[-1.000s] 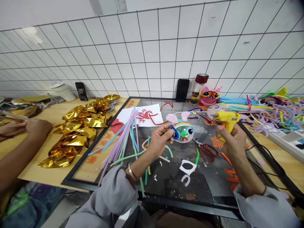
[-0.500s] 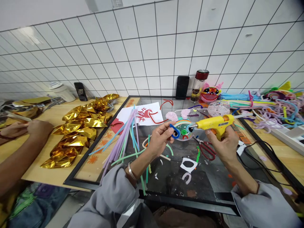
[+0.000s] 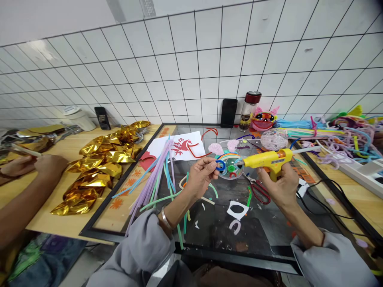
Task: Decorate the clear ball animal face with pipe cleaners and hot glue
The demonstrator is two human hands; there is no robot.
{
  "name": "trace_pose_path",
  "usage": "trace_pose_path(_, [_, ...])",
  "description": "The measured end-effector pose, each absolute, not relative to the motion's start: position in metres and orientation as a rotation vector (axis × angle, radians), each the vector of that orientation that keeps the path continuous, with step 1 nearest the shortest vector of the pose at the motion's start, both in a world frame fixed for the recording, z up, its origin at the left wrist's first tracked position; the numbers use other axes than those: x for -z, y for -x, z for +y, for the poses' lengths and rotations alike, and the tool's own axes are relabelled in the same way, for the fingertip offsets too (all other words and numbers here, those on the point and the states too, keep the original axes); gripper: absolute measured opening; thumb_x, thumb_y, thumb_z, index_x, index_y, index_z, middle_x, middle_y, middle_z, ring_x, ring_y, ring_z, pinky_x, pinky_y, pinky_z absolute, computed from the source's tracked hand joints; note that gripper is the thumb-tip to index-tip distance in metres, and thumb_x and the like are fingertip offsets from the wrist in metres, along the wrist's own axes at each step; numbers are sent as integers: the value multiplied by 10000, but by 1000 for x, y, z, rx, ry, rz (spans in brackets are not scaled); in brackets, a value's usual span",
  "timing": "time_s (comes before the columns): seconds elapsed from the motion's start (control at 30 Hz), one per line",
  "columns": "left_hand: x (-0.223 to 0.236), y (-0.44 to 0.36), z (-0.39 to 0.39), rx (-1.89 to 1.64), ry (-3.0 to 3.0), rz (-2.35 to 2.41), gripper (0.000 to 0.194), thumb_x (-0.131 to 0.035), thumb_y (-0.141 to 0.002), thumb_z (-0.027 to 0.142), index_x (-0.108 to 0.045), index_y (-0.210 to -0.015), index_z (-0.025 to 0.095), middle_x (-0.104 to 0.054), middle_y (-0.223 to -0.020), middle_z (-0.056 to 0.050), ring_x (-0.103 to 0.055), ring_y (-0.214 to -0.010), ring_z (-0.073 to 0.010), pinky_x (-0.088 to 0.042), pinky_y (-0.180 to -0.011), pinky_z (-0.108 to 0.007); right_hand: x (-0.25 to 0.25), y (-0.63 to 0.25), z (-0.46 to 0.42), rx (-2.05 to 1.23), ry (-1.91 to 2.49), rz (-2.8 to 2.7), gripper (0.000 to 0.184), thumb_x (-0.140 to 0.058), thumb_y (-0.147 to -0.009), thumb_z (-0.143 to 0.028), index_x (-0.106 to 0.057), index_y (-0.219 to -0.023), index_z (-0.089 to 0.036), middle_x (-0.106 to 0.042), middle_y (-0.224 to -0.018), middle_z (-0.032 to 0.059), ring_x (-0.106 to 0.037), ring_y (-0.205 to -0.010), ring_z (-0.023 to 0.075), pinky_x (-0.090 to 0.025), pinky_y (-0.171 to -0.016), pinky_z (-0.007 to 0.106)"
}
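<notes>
My left hand (image 3: 202, 176) pinches a small blue ring of pipe cleaner (image 3: 220, 166) between thumb and fingertips. My right hand (image 3: 281, 181) is wrapped round the handle of a yellow hot glue gun (image 3: 265, 159), a white glue stick (image 3: 308, 150) poking out of its back. The gun's nozzle points left toward the ring, with a gap between them. Just behind the ring, a round clear disc (image 3: 231, 172) decorated with coloured pipe cleaners rests on the glass, partly hidden by the ring and my fingers. Two pink fuzzy ear shapes (image 3: 216, 148) lie beyond it.
Red-handled scissors (image 3: 259, 192) lie below the glue gun. Pipe cleaners (image 3: 157, 171) spread to the left over a paper with a red cut-out (image 3: 182, 146). A glass bottle (image 3: 249, 111) and a phone (image 3: 229, 113) stand by the wall. Another person's hands (image 3: 44, 165) work beside gold foil (image 3: 92, 159).
The blue piece in my left hand has turned and now shows as an open ring. The glue gun's nozzle has shifted slightly left and down. Both hands keep their grips.
</notes>
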State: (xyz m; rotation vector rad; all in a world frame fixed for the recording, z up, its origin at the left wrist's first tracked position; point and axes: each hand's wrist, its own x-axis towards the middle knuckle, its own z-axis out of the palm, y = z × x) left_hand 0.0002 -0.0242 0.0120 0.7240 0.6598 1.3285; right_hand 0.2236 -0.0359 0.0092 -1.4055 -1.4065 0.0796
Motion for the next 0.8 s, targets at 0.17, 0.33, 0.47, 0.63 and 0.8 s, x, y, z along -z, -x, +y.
trace_pose_path(0.17, [-17,-3,-29,-1283,-554,613,403,-960,-494,235,-676,-756,124,-718,-703,-2,-639,-558,-53,-508,-497,-112,-10,-222,-35,-39,1422,-1392,324,-686,-658,-478,-444,-663,-263,-477,-493,-56,-423,-435,128,-327,-444,279])
trace_pose_path(0.33, [-17,-2,-32,-1228,-475,583,358,-953,-511,175,-690,-748,120,-706,-684,1,-635,-553,-52,-515,-489,-99,-10,-219,-36,-18,1432,-1383,332,-679,-643,-463,-411,-606,-270,-441,-440,-65,-403,-400,117,-323,-427,271])
trace_pose_path(0.47, [-16,-1,-32,-1194,-484,588,301,-927,-578,169,-682,-743,113,-666,-652,9,-584,-512,-35,-484,-453,-90,-13,-214,-38,-95,1424,-1384,312,-663,-645,-451,-419,-592,-264,-432,-419,-73,-369,-382,97,-300,-398,249])
trace_pose_path(0.63, [-24,-2,-36,-1117,-394,626,179,-831,-715,105,-663,-775,106,-617,-655,15,-548,-495,-17,-452,-421,-62,-13,-212,-40,-112,1371,-1415,285,-656,-647,-424,-437,-596,-249,-436,-449,-71,-334,-400,78,-268,-406,241])
trace_pose_path(0.8, [-31,-7,-45,-1024,-285,605,131,-616,-872,18,-622,-777,109,-580,-657,14,-536,-476,-3,-454,-421,-29,-8,-211,-44,57,1336,-1411,261,-629,-657,-383,-407,-591,-262,-406,-463,-65,-344,-415,91,-282,-443,265])
